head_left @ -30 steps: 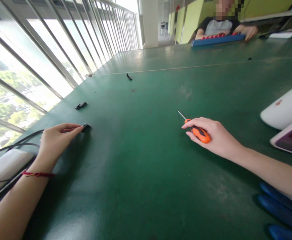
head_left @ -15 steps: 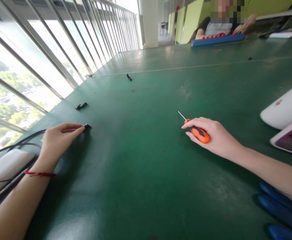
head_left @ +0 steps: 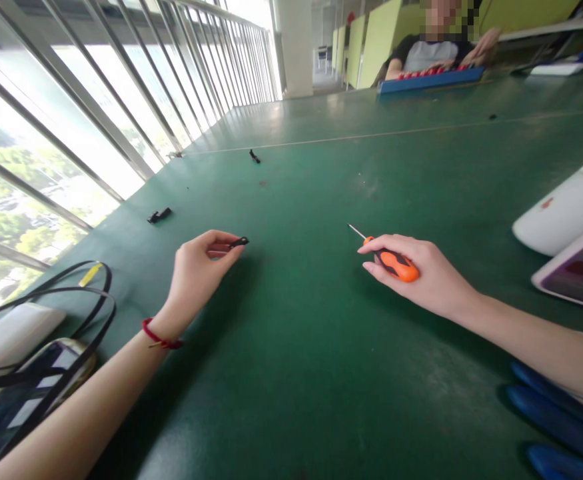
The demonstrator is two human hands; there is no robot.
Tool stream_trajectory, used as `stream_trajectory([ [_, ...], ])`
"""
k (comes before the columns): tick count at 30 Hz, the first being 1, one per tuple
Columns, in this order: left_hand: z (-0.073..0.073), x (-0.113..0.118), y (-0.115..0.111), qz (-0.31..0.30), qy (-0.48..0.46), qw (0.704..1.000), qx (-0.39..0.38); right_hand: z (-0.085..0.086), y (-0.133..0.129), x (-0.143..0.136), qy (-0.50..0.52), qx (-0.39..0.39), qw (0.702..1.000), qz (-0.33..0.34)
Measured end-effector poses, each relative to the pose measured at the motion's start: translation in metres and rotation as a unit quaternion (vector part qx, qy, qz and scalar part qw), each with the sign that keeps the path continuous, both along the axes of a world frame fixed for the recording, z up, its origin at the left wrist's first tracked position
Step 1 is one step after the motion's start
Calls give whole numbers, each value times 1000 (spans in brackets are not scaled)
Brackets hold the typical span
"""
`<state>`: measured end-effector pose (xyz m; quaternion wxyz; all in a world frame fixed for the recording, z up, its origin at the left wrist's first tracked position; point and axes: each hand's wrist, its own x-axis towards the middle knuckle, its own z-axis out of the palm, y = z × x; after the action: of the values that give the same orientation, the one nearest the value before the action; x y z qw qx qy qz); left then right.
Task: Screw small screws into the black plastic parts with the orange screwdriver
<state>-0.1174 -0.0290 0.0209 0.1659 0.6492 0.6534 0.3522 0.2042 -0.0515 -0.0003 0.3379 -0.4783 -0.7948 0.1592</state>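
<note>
Small black part [head_left: 240, 242] and orange-black screwdriver [head_left: 398, 265], one to each hand

Small black part: pinched in the left hand [head_left: 196, 270], grip closed on it between thumb and fingertips; held over the green worktop [head_left: 291, 360], left of centre.
Orange-black screwdriver: in the right hand [head_left: 430, 272], grip clamped about the handle, slim metal shaft pointing away and to the left; well apart from the small black part.
First black piece [head_left: 159, 215]: loose on the worktop beyond the left hand, towards the railing [head_left: 251, 60].
Second black piece [head_left: 254, 157]: on the worktop, farther off.
Red cord bracelet [head_left: 161, 340]: on the left wrist.
Blue tray [head_left: 431, 81] with red items [head_left: 421, 73]: far side, before another person [head_left: 431, 55]
</note>
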Motion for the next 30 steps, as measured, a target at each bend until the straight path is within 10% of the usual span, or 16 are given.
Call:
stream_trajectory([
  [10,-15,112,48,-195,-77,977,29,12,-12,1,69,78,994,-28],
  [30,-23,119,40,-226,-24,973,31,5,-8,2,95,175,980,14],
])
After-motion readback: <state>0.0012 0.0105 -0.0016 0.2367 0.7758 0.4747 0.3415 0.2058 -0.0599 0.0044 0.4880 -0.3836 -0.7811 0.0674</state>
